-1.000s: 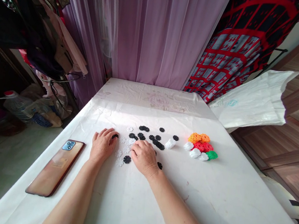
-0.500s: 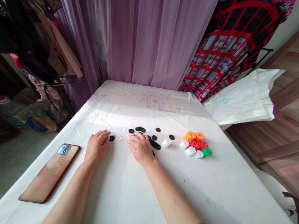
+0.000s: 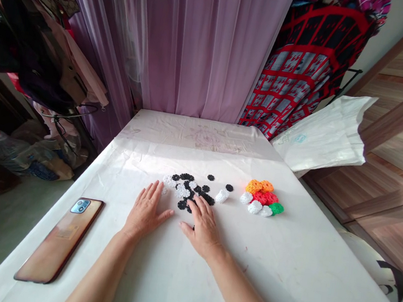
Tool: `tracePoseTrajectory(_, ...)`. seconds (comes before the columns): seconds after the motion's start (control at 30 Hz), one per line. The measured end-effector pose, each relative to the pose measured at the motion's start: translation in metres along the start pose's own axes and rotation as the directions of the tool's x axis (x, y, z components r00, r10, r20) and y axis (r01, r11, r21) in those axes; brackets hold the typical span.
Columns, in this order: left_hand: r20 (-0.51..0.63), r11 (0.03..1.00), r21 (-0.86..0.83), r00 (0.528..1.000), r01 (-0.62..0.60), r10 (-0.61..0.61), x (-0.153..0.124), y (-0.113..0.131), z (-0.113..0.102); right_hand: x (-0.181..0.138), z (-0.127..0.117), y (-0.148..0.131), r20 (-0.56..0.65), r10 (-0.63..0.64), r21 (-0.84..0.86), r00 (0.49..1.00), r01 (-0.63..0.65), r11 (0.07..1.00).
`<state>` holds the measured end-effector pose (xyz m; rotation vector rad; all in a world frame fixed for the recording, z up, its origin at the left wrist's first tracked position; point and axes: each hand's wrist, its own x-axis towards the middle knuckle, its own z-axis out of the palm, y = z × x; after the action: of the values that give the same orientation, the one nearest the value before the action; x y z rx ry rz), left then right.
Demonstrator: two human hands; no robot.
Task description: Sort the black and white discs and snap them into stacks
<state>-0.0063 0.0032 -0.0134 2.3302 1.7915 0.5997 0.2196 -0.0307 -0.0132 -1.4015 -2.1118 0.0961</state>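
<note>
My left hand (image 3: 146, 210) lies flat with its fingers spread, just left of a loose heap of snowflake discs. From the right, my right hand (image 3: 202, 222) reaches to the near edge of the heap, open, its fingertips touching or resting over black discs. White discs (image 3: 182, 191) lie among black discs (image 3: 182, 204) between and beyond the hands. A short white stack (image 3: 222, 195) stands to the right of the heap. Single black discs (image 3: 229, 188) lie farther off. Part of the heap is hidden under my right fingers.
Joined orange discs (image 3: 259, 186), red discs (image 3: 265, 198), white ones and a green disc (image 3: 276, 208) sit to the right. A phone (image 3: 60, 241) lies face down by the table's left edge. A white bag (image 3: 321, 136) hangs past the right edge; a curtain (image 3: 214, 49) borders the far side.
My left hand has moved right and spread its thumb. The right hand has drawn right and nearer to me, uncovering white and black discs now gathered closer together.
</note>
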Motion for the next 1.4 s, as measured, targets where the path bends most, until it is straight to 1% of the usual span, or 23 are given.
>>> tracePoseTrajectory(0.07,-0.038,1.000,0.001,0.999,-0.004,0.004,-0.001,-0.002,0.003,0.017,0.009,0.004,-0.010,0.020,0.008,1.000,-0.020,1.000)
tracePoseTrajectory(0.17,-0.102,1.000,-0.018,0.995,-0.002,0.000,0.000,-0.003,0.006,0.043,0.018,0.007,-0.086,0.052,0.032,0.995,-0.049,0.998)
tracePoseTrajectory(0.27,-0.147,0.998,-0.064,0.989,0.009,-0.018,0.003,-0.003,0.005,0.054,0.018,0.002,-0.124,0.132,0.001,0.984,-0.133,0.991)
tracePoseTrajectory(0.33,-0.173,0.991,-0.124,0.982,0.050,-0.071,0.006,-0.003,0.001,0.055,0.014,-0.004,-0.099,0.212,-0.050,0.972,-0.217,0.975)
tracePoseTrajectory(0.4,-0.192,0.971,-0.201,0.967,0.130,-0.169,0.008,-0.003,-0.003,0.055,0.010,-0.008,-0.053,0.274,-0.084,0.960,-0.278,0.957)
tracePoseTrajectory(0.47,-0.202,0.941,-0.268,0.943,0.207,-0.265,0.009,-0.003,-0.008,0.056,0.008,-0.010,-0.014,0.307,-0.092,0.952,-0.307,0.947)
tracePoseTrajectory(0.53,-0.206,0.923,-0.301,0.928,0.240,-0.309,0.010,-0.003,-0.011,0.058,0.009,-0.011,0.001,0.322,-0.085,0.947,-0.321,0.943)
tracePoseTrajectory(0.6,-0.204,0.923,-0.304,0.930,0.235,-0.304,0.010,-0.002,-0.012,0.059,0.012,-0.011,-0.013,0.327,-0.071,0.945,-0.327,0.942)
tracePoseTrajectory(0.67,-0.202,0.930,-0.294,0.936,0.223,-0.288,0.009,-0.002,-0.013,0.057,0.013,-0.011,-0.063,0.312,-0.042,0.948,-0.315,0.948)
tracePoseTrajectory(0.73,-0.201,0.933,-0.288,0.939,0.216,-0.279,0.009,-0.002,-0.013,0.052,0.010,-0.007,-0.153,0.260,-0.005,0.953,-0.264,0.964)
tracePoseTrajectory(0.8,-0.203,0.936,-0.284,0.941,0.209,-0.272,0.008,-0.003,-0.013,0.045,-0.001,0.006,-0.271,0.197,0.011,0.942,-0.201,0.979)
tracePoseTrajectory(0.87,-0.205,0.941,-0.275,0.945,0.195,-0.255,0.008,-0.004,-0.012,0.038,-0.017,0.027,-0.398,0.168,-0.002,0.902,-0.184,0.983)
tracePoseTrajectory(0.93,-0.211,0.950,-0.259,0.949,0.175,-0.233,0.009,-0.005,-0.012,0.032,-0.035,0.053,-0.509,0.190,-0.021,0.840,-0.232,0.972)
tracePoseTrajectory(0.97,-0.216,0.954,-0.250,0.951,0.166,-0.222,0.009,-0.005,-0.011,0.029,-0.043,0.065,-0.537,0.194,-0.032,0.821,-0.249,0.968)
tracePoseTrajectory(1.03,-0.225,0.960,-0.234,0.952,0.154,-0.208,0.010,-0.006,-0.010,0.026,-0.052,0.083,-0.543,0.219,-0.038,0.811,-0.284,0.958)
tracePoseTrajectory(1.1,-0.228,0.962,-0.224,0.952,0.153,-0.204,0.010,-0.006,-0.010,0.025,-0.054,0.091,-0.519,0.241,-0.031,0.820,-0.300,0.953)
tracePoseTrajectory(1.4,-0.202,0.969,-0.193,0.960,0.156,-0.195,0.010,-0.003,-0.016,0.030,-0.044,0.085,-0.473,0.270,-0.018,0.839,-0.315,0.949)
